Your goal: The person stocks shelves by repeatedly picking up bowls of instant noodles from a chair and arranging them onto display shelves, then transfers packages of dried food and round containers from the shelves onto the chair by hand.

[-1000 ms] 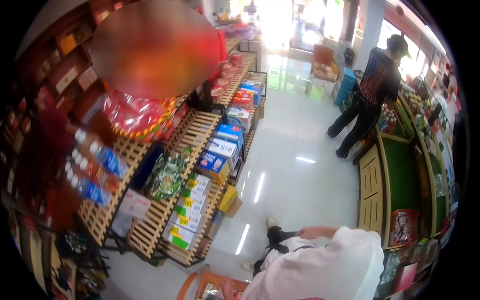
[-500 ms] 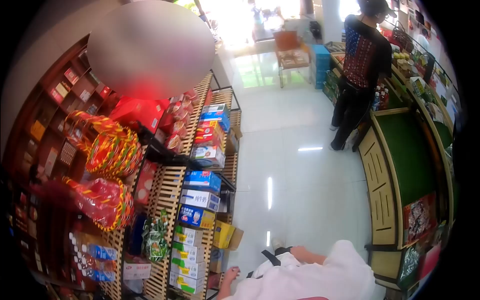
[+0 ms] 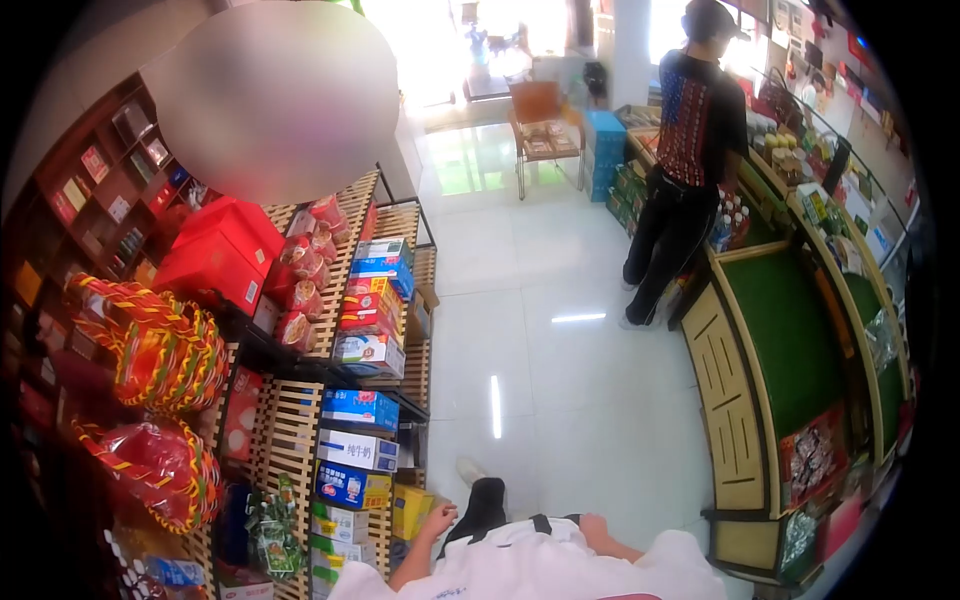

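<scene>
My left hand (image 3: 438, 519) is low, its fingers bent, just beside the yellow box (image 3: 412, 512) at the aisle side of the rack (image 3: 285, 425). I cannot tell whether hand and box touch, nor whether the fingers are spread or pressed together. My right hand (image 3: 594, 530) is near the front of my shirt (image 3: 540, 572); its fingers are too small and blurred to read, so I cannot tell the state of that grip either. My shoe (image 3: 470, 470) is on the floor (image 3: 590, 420), ahead of my left hand.

On the rack, left of the yellow box, stands the blue-and-yellow carton (image 3: 352, 486). Beyond it in the same row are the white carton (image 3: 357, 450) and the blue carton (image 3: 360, 408). Green packets (image 3: 277, 530) lie further left on the slats. Baskets (image 3: 165, 470) with woven trim stand at the far left, and a red box (image 3: 225, 255) sits higher up.

Across the aisle, a co-worker (image 3: 690, 150) in a dark cap faces the counter (image 3: 785, 320), which carries a red pack (image 3: 812, 457) at its near end. A chair (image 3: 545, 118) stands at the far end of the aisle.
</scene>
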`<state>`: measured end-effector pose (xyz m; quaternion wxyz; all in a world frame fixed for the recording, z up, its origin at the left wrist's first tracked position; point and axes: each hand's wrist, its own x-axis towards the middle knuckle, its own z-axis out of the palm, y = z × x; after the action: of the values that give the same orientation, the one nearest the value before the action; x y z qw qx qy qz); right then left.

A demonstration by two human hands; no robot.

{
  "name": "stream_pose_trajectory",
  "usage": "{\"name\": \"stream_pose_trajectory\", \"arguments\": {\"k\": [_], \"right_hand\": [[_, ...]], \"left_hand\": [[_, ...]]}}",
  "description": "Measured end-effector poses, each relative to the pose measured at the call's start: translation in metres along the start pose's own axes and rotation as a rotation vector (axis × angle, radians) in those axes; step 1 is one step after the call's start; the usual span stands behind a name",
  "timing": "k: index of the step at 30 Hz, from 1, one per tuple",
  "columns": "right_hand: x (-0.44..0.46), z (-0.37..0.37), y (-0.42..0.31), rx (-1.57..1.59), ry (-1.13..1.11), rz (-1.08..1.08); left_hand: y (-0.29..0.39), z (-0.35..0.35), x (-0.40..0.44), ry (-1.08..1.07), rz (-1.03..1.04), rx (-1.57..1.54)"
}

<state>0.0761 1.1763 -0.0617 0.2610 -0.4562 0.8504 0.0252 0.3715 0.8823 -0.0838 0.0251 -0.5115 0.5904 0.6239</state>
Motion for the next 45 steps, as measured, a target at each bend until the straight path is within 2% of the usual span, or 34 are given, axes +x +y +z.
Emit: {"name": "stream_pose_trajectory", "arguments": {"k": [3, 7, 9, 10, 12, 14, 16, 18, 20, 22, 23, 25, 26, 28, 29, 30, 32, 33, 34, 35, 36, 37, 38, 39, 40, 41, 42, 44, 45], "right_hand": [[0.032, -0.005, 0.006, -0.059, 0.02, 0.019], [0.066, -0.088, -0.02, -0.013, -0.045, 0.082], [0.074, -0.152, -0.053, 0.204, 0.005, 0.127], [0.091, -0.152, -0.052, 0.186, 0.004, 0.125], [0.136, -0.137, -0.044, 0.176, 0.054, 0.039], [0.169, -0.148, -0.047, 0.239, 0.054, -0.009], [0.187, -0.159, -0.059, 0.326, 0.032, -0.066], [0.216, -0.184, -0.071, 0.542, -0.023, 0.045], [0.24, -0.206, -0.086, 0.558, -0.023, 0.084], [0.271, -0.209, -0.084, 0.763, 0.249, 0.047], [0.288, -0.209, -0.082, 0.76, 0.236, 0.036], [0.323, -0.209, -0.079, 0.895, 0.299, 0.307], [0.343, -0.211, -0.077, 0.887, 0.28, 0.291], [0.389, -0.225, -0.059, 1.02, 0.016, 0.57], [0.411, -0.221, -0.04, 0.983, -0.03, 0.529], [0.443, -0.221, -0.028, 0.997, -0.078, 0.344], [0.49, -0.229, -0.011, 0.993, -0.188, 0.15], [0.517, -0.248, -0.018, 1.097, -0.22, 0.324], [0.547, -0.27, -0.021, 1.193, -0.236, 0.509], [0.572, -0.29, -0.023, 1.15, -0.301, 0.515], [0.598, -0.311, -0.028, 1.106, -0.363, 0.518], [0.619, -0.332, -0.034, 1.15, -0.371, 0.502], [0.641, -0.351, -0.038, 1.183, -0.378, 0.479], [0.667, -0.366, -0.044, 1.139, -0.397, 0.456], [0.691, -0.381, -0.051, 1.175, -0.316, 0.436], [0.716, -0.394, -0.057, 1.208, -0.241, 0.412], [0.744, -0.405, -0.067, 1.149, -0.274, 0.385], [0.789, -0.42, -0.1, 1.355, -0.314, 0.391], [0.805, -0.431, -0.118, 1.318, -0.338, 0.381]], "left_hand": [[-0.027, -0.021, 0.027, 0.014, -0.042, -0.014], [-0.058, -0.066, 0.046, 0.092, -0.095, -0.058], [-0.044, -0.096, 0.032, 0.059, 0.209, -0.063], [-0.039, -0.103, 0.03, 0.062, 0.33, -0.063], [-0.031, -0.114, 0.065, -0.008, -0.01, -0.119], [-0.031, -0.116, 0.105, 0.17, -0.293, -0.608], [0.014, -0.139, 0.109, 0.135, -0.212, -0.334], [0.054, -0.153, 0.156, 0.012, -0.304, -0.321], [0.103, -0.153, 0.188, 0.045, -0.268, -0.31], [0.147, -0.152, 0.22, 0.046, -0.214, -0.346], [0.166, -0.151, 0.235, 0.058, -0.221, -0.356], [0.203, -0.15, 0.268, 0.046, -0.167, -0.289], [0.22, -0.153, 0.284, 0.063, -0.178, -0.306], [0.248, -0.152, 0.313, 0.061, -0.092, -0.146], [0.259, -0.15, 0.32, 0.107, -0.12, -0.19], [0.277, -0.158, 0.335, 0.085, -0.095, -0.097], [0.31, -0.176, 0.345, 0.055, -0.141, 0.046], [0.332, -0.186, 0.354, 0.045, -0.186, 0.096], [0.334, -0.194, 0.374, 0.119, -0.09, 0.144], [0.332, -0.201, 0.395, 0.189, 0.006, 0.195], [0.361, -0.209, 0.393, 0.313, 0.053, 0.16], [0.346, -0.216, 0.424, 0.374, 0.155, 0.026], [0.381, -0.223, 0.416, 0.431, 0.019, 0.049], [0.392, -0.229, 0.426, 0.442, 0.048, 0.026], [0.402, -0.232, 0.434, 0.513, 0.11, -0.01], [0.429, -0.241, 0.428, 0.489, 0.074, -0.012], [0.435, -0.246, 0.433, 0.521, 0.053, -0.061], [0.441, -0.255, 0.443, 0.636, 0.08, -0.065], [0.442, -0.262, 0.451, 0.616, 0.062, -0.114]]}}
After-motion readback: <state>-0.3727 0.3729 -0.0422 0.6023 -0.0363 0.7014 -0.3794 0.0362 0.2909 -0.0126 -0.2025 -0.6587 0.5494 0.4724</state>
